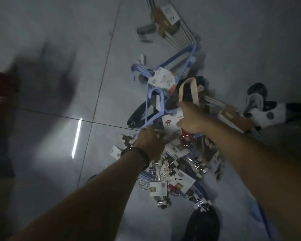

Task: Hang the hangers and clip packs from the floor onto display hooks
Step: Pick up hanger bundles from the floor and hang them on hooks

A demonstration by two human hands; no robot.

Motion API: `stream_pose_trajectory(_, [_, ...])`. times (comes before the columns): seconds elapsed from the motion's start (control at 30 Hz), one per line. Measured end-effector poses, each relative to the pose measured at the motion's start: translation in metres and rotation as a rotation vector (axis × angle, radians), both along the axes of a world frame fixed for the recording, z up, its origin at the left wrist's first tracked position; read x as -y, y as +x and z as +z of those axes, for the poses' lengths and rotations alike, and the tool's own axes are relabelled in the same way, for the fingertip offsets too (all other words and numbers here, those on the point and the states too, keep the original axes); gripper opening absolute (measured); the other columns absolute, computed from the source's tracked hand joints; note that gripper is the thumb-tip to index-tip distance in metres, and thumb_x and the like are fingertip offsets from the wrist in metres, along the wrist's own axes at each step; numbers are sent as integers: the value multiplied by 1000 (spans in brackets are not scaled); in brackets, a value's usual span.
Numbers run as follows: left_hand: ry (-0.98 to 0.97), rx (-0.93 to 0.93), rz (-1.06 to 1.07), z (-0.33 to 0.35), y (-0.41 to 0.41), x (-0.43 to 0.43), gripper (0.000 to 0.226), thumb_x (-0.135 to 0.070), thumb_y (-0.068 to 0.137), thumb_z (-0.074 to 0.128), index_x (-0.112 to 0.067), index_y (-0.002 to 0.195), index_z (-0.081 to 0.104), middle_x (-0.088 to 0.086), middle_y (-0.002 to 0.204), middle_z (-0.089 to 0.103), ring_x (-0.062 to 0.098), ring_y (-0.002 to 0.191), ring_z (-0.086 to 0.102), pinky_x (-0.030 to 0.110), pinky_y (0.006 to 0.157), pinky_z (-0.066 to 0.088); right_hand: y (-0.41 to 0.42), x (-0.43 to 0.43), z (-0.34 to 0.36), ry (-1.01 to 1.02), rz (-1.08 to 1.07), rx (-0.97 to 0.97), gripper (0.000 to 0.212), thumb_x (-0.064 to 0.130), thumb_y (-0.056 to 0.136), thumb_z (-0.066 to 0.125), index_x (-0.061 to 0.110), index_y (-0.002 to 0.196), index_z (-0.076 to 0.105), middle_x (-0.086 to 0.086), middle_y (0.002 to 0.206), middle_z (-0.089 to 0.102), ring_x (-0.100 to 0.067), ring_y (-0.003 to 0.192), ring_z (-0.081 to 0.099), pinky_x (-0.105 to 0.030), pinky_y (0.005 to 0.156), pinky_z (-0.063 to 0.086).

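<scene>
A heap of hanger bundles and carded clip packs (175, 169) lies on the grey tiled floor (63, 133). My left hand (149, 141), a dark bracelet on its wrist, is closed on the lower bar of a light-blue hanger bundle (155, 105) whose hook points away from me. My right hand (193, 119) grips the base of a pale pink hanger bundle (189, 91) with its hook curving upward. Under both hands lie white and red cards with metal clips. Another blue hanger bundle (177, 66) with a white label lies farther away.
A pack of white hangers with a brown card sleeve (169, 26) lies at the top. More white hangers and a black-and-white bundle (261, 112) lie at right. A dark hanger bundle (203, 225) sits near my feet. A blurred dark shadow and a red object (0, 94) are at left.
</scene>
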State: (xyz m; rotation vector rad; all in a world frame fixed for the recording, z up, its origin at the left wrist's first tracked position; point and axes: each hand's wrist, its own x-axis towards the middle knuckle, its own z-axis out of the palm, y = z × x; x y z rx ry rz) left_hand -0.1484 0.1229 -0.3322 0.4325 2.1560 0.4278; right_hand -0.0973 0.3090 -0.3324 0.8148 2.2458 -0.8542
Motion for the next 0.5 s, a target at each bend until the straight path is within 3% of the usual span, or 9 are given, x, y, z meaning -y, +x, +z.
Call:
stream_pose_trajectory(0.07, [6,5,16,-23,13,2,46,-32,93,61,-16,136,55,13,140,55,35,126,57,43,102,51,-12,-6,-21,-39,46,65,79,15,89,76,15,158,36,-12,161,37,-35,141,45,-46,111,46])
stream_pose_trajectory(0.17, [66,30,6,-38,32,16,67,-31,76,59,-36,141,46,4,156,35,35,138,47,53,105,54,-20,-12,-42,-12,78,73,85,13,89,76,13,161,31,-14,164,30,-38,143,42,-42,110,45])
stream_pose_trajectory(0.23, [98,44,19,-43,35,23,68,-23,79,68,-36,141,45,2,153,37,31,135,49,50,105,55,-16,-14,-48,-17,130,109,83,26,85,84,11,155,42,-15,151,49,-37,130,55,-37,99,50])
stream_pose_trajectory(0.3, [128,104,67,-45,30,28,59,-15,88,69,-32,141,50,1,148,42,23,128,54,43,101,59,-8,-12,-45,-75,135,160,77,42,79,88,14,143,54,-10,131,65,-34,111,67,-41,93,57])
stream_pose_trajectory(0.5, [148,130,-3,-32,25,44,60,-25,91,62,-30,149,47,0,153,46,24,136,50,49,108,53,16,1,-11,20,171,-73,52,48,77,86,20,117,70,-5,109,73,-29,96,68,-41,84,57])
